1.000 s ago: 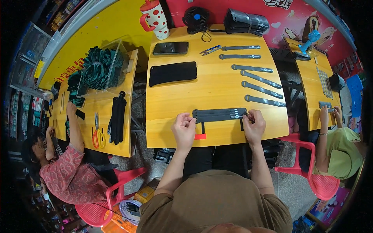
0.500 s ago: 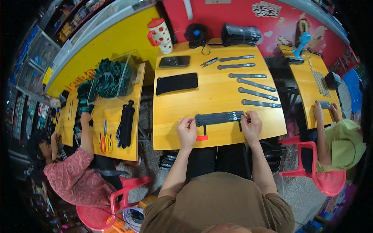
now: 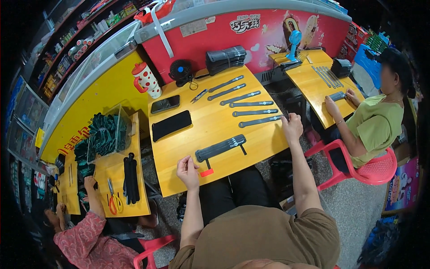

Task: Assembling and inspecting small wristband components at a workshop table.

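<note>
A flat stack of black straps (image 3: pixel 220 148) lies on the yellow wooden table (image 3: pixel 251 139) in front of me. My left hand (image 3: pixel 188 171) rests at the table's near edge with its fingers curled and nothing in it. It sits just left of a small red piece (image 3: pixel 207 172). My right hand (image 3: pixel 292 127) reaches to the table's right edge. Its fingers close on the right end of the nearest single black strap (image 3: pixel 260 120). Several more single straps (image 3: pixel 244 104) lie in a row beyond it.
A black phone (image 3: pixel 165 104), a black pouch (image 3: pixel 171 125), small scissors (image 3: pixel 199 95), a black fan (image 3: pixel 181 71), a spotted red jug (image 3: pixel 146 80) and a strap bundle (image 3: pixel 226 58) stand farther back. People work at side tables on the left (image 3: pixel 89 197) and right (image 3: pixel 376 121).
Both hands have let go of the ends of the strap stack. My right hand moved right and forward to the nearest single strap. My left hand drew back to the table edge.
</note>
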A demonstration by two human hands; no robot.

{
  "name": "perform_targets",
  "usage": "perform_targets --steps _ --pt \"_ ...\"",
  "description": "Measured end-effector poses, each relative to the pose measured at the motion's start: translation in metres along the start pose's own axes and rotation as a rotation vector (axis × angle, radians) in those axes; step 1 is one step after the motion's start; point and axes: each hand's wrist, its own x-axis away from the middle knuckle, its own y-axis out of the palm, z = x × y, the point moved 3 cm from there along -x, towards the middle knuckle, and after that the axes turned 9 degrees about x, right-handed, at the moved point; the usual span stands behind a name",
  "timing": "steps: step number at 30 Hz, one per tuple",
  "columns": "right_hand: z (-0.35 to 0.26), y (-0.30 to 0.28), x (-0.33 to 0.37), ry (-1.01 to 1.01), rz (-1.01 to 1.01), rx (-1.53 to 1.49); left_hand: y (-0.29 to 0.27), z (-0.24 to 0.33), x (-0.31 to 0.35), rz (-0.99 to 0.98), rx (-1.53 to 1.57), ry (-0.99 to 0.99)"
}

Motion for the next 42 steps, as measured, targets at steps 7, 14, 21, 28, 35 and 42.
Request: perform_targets --steps 7,14,21,28,35,42 --pt "0.001 0.007 -0.024 -0.015 -0.244 -0.045 -0.005 -0.007 -0.001 -0.016 0.004 -0.056" --pt "0.045 0.013 -0.025 -0.145 -0.226 -0.268 -0.006 -0.014 0.0 -0.029 -0.017 0.015" --pt "0.025 -0.126 0.011 -0.369 -0.297 -0.421 0.019 0.037 0.017 -0.156 -0.199 0.234" --pt "-0.061 -0.211 0.077 -1.022 -0.719 -0.624 0.1 0.127 0.069 -0.995 -0.284 0.45" --pt "-0.078 -0.184 0.074 -0.916 -0.621 -0.788 0.077 0.093 0.069 -1.329 -0.05 0.041" --pt "-0.08 -0.101 0.087 -0.461 -0.679 -0.571 0.02 0.06 0.053 -0.716 0.061 -0.6"
